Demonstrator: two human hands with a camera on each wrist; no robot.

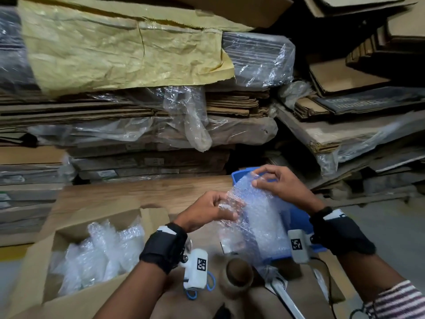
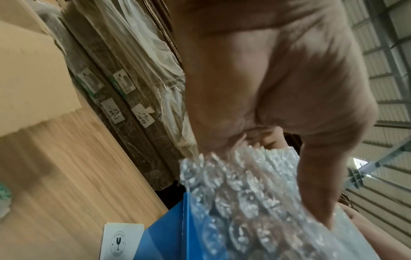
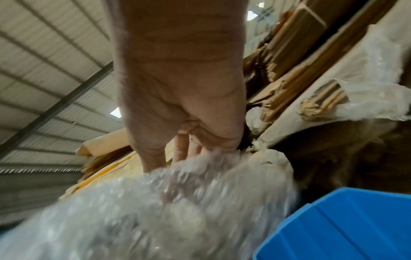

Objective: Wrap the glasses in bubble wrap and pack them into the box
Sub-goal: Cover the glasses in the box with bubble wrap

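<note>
**Both hands hold one bubble wrap sheet above the blue bin**

The work surface point(image 1: 128, 194) is brown cardboard and wood, in a storage room. Behind the hands are high piles of flattened cartons point(image 1: 142, 125), many under clear plastic film. A ribbed metal roof shows in the wrist views.

The left hand point(image 1: 207, 209) pinches the near-left edge of the bubble wrap point(image 1: 259, 217) with curled fingers. The right hand point(image 1: 279, 183) pinches the far edge with its fingertips. The sheet is lifted over a blue bin point(image 1: 239, 174), and its long axis runs from the right hand down toward the person.

If a glass is inside the sheet, I cannot tell; the wrap is blurred. To the left of the left hand an open box point(image 1: 39, 256) holds wrapped bundles point(image 1: 96, 252), whose contents are hidden. A cardboard roll core point(image 1: 238, 272) stands below the hands.
</note>
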